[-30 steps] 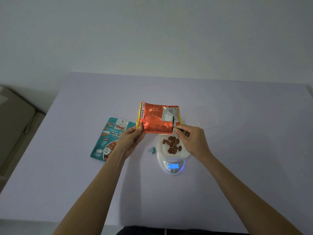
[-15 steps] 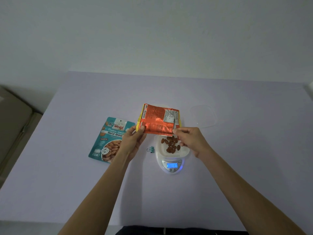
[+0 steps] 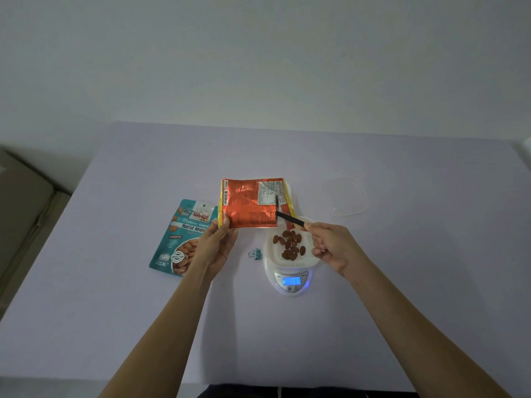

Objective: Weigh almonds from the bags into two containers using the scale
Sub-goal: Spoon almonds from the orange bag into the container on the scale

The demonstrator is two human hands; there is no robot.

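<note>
Left hand: your left hand (image 3: 214, 248) pinched the lower left corner of the orange bag (image 3: 247, 205) between thumb and curled fingers and held it up off the table (image 3: 402, 282)
Right hand: your right hand (image 3: 330, 245) pinched the near end of a thin black strip (image 3: 290, 219) between thumb and forefinger, the other fingers loosely curled; the strip's far end met the bag's right side, and I could not tell whether it was clamped there
Orange bag: it hung flat and crinkled just behind and above the scale (image 3: 291, 288); I judged it thin foil, light and floppy, likely to sag and twist from 1 corner, so a hold on 2 corners looked steadier for pouring
Almonds: roughly 12 almonds (image 3: 288, 245) lay in the white dish (image 3: 287, 264) on the scale; small and hard, they would probably roll or bounce if tipped fast
Scale: its blue display was lit, the digits too small to read
Teal bag: the teal bag (image 3: 184, 237) lay flat on the table, left of your left hand
Binder clip: a small binder clip (image 3: 255, 254) sat between your left hand and the scale
Clear lid: a clear lid (image 3: 344, 196) lay behind the scale, off to the right
</note>
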